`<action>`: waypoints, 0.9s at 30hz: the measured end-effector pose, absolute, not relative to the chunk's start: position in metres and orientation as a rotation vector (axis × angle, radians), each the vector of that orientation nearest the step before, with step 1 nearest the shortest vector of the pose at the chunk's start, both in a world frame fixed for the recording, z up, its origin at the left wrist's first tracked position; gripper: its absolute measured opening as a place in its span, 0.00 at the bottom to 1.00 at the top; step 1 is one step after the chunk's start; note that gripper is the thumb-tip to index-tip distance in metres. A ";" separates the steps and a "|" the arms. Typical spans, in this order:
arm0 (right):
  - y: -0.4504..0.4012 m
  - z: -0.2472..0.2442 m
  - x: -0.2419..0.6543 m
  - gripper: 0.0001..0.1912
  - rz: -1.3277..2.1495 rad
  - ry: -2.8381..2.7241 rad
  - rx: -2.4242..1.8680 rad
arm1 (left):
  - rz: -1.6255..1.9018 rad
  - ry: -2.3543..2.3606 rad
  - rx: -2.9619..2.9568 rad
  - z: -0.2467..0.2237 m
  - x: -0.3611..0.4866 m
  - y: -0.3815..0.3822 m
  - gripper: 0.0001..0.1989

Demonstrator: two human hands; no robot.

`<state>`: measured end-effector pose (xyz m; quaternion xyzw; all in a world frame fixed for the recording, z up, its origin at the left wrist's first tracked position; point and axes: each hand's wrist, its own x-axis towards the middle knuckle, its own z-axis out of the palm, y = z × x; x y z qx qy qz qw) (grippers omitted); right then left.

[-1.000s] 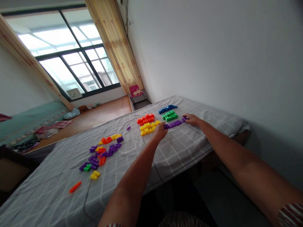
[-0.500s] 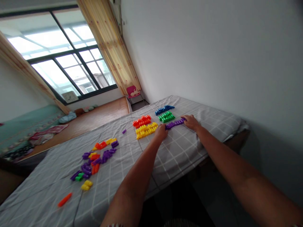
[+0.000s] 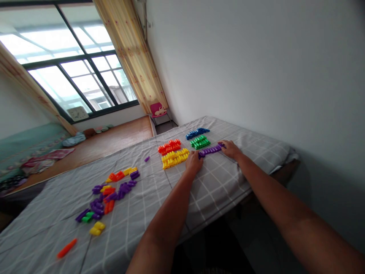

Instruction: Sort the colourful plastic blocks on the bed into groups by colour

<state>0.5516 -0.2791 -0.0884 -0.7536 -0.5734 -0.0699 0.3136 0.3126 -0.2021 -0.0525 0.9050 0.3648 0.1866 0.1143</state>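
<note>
Person's left hand (image 3: 194,163) and right hand (image 3: 230,149) grip ridged purple plastic row (image 3: 211,150); green plastic cluster (image 3: 200,142) beyond it; row's ends partly hidden.

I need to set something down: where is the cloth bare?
Bare: between the mixed pieces and left arm; also between left and right arms, nearer than the purple row. Crowded: around the left hand, between yellow pieces and purple row, and among the mixed pieces.
</note>
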 end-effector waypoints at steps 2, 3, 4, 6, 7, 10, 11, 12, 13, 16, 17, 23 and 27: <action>-0.279 -0.089 0.553 0.20 -0.200 -1.448 -2.008 | 0.556 1.066 2.644 -0.053 0.312 -0.202 0.24; -0.280 -0.089 0.555 0.19 -0.209 -1.397 -2.018 | 0.561 1.055 2.640 -0.053 0.312 -0.202 0.24; -0.280 -0.089 0.556 0.18 -0.215 -1.338 -2.021 | 0.565 1.045 2.633 -0.054 0.312 -0.201 0.24; -0.281 -0.089 0.558 0.17 -0.222 -1.215 -1.986 | 0.578 1.023 2.607 -0.055 0.311 -0.200 0.23; -0.283 -0.088 0.557 0.17 -0.219 -1.166 -1.941 | 0.588 1.012 2.584 -0.055 0.311 -0.199 0.22; -0.285 -0.081 0.548 0.19 -0.148 -1.124 -1.744 | 0.605 0.974 2.473 -0.056 0.309 -0.196 0.23; -0.285 -0.077 0.541 0.19 -0.097 -1.164 -1.680 | 0.604 0.962 2.427 -0.056 0.308 -0.196 0.24; -0.284 -0.073 0.533 0.18 -0.036 -1.233 -1.628 | 0.601 0.951 2.383 -0.057 0.307 -0.195 0.25; -0.282 -0.068 0.524 0.18 0.025 -1.322 -1.590 | 0.600 0.939 2.345 -0.057 0.306 -0.194 0.26; -0.271 -0.055 0.497 0.18 0.162 -1.612 -1.532 | 0.633 0.895 2.266 -0.057 0.303 -0.193 0.28; -0.266 -0.052 0.489 0.18 0.184 -1.690 -1.524 | 0.654 0.882 2.246 -0.057 0.302 -0.194 0.28; -0.250 -0.052 0.476 0.18 0.194 -1.932 -1.601 | 0.681 0.847 2.215 -0.059 0.300 -0.195 0.28; -0.253 -0.055 0.481 0.19 0.112 -1.930 -1.690 | 0.665 0.876 2.266 -0.058 0.301 -0.196 0.28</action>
